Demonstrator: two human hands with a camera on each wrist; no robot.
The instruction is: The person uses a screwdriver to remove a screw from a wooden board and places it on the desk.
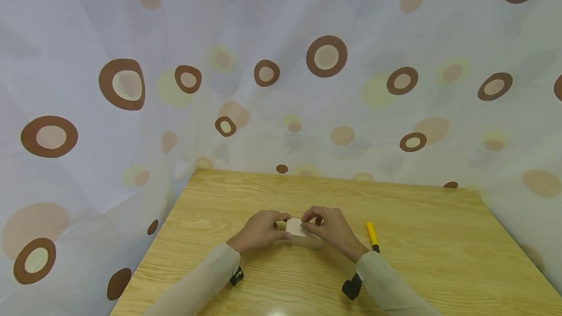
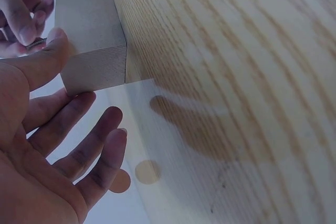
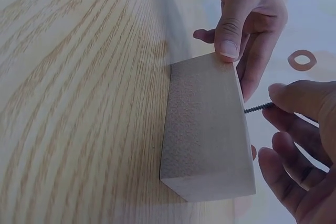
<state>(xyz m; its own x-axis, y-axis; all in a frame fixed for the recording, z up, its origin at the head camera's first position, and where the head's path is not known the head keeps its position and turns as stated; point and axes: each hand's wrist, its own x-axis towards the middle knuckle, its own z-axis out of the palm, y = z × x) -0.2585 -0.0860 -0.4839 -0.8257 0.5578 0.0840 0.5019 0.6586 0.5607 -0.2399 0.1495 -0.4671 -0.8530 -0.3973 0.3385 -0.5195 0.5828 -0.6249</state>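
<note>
A pale rectangular wood block (image 3: 205, 129) lies on the wooden table. My left hand (image 1: 262, 229) grips its left end, thumb on the near edge and fingers on the far side; the other fingers are spread loosely. Over the block's top face, my right hand (image 1: 332, 229) pinches a dark threaded screw (image 3: 257, 108) between thumb and index finger. The screw stands upright with its lower end at the top face; whether it is sunk in the wood I cannot tell. Its head is hidden by the fingertips.
To the right of my right hand lies a tool with a yellow handle (image 1: 371, 234) and a black end. The wood-grain table (image 1: 439, 247) meets a white curtain (image 1: 281, 23) with brown and yellow circles at its back and sides.
</note>
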